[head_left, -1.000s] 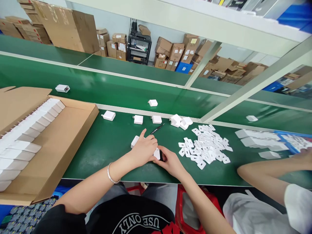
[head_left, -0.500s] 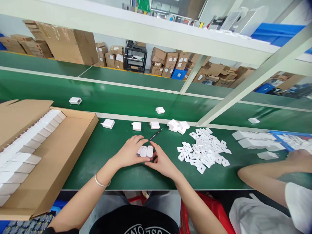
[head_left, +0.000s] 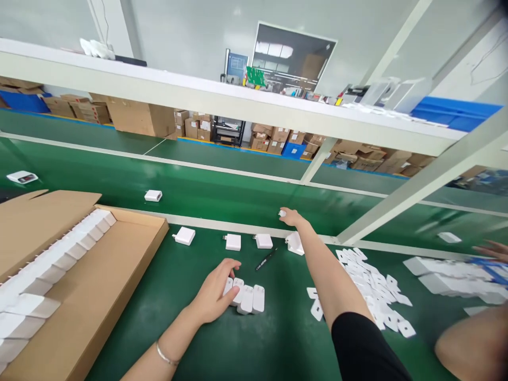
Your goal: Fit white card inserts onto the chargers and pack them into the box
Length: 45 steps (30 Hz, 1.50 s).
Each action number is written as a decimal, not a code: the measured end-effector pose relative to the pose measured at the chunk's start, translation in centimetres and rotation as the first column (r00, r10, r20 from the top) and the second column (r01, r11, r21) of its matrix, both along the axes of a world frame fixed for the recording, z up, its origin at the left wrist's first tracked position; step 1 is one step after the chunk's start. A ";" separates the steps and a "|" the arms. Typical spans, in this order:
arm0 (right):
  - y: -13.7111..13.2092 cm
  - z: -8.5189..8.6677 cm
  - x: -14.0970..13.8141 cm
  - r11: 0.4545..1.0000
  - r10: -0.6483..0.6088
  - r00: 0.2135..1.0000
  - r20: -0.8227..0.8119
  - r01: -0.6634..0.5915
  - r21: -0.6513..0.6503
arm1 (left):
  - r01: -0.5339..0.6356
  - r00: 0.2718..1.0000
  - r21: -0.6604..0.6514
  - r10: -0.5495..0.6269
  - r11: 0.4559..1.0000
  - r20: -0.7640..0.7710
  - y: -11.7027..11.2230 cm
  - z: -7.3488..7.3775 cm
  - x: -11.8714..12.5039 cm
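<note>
On the green bench, my left hand (head_left: 216,291) curls round the left end of a short row of white plug chargers (head_left: 246,299), its thumb and fingers partly hiding them. Stretched out over the green belt behind the bench, my right hand (head_left: 292,217) pinches a single white plug charger (head_left: 282,213). A black pen (head_left: 266,259) lies between my two hands. More chargers, among them one charger (head_left: 232,242) with its prongs to the left, lie spaced along the bench's back edge. My right forearm partly covers a pile of small white plates (head_left: 375,288).
At left, an open cardboard box (head_left: 130,275) holds a line of white chargers. Other chargers, such as one charger (head_left: 153,196), lie on the belt (head_left: 222,196). A slanted metal post (head_left: 381,203) stands right of my arm. A co-worker's hand (head_left: 492,250) shows at far right.
My right hand has left the row of chargers, reached forward to the belt and taken hold of a charger there. My left hand stays at the row. The view has tilted upward.
</note>
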State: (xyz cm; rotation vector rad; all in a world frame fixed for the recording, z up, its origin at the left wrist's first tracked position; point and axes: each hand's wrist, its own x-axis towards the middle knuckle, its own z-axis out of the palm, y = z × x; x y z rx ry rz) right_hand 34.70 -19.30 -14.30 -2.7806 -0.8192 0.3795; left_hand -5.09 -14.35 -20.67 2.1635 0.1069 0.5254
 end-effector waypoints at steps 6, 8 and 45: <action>-0.8 0.5 -2.4 0.973 0.229 0.973 0.000 -0.229 -0.038 | 0.041 0.998 0.006 -0.041 0.999 -0.054 0.0 0.5 0.1; -1.7 0.6 -5.0 0.943 0.333 0.942 0.027 -0.333 -0.025 | 0.053 0.997 0.007 -0.053 0.999 -0.047 0.0 0.7 0.2; -15.2 -6.2 -21.9 0.633 0.510 0.322 -0.798 0.488 0.601 | -0.191 0.923 0.451 0.315 0.872 -0.219 -1.9 2.2 -2.3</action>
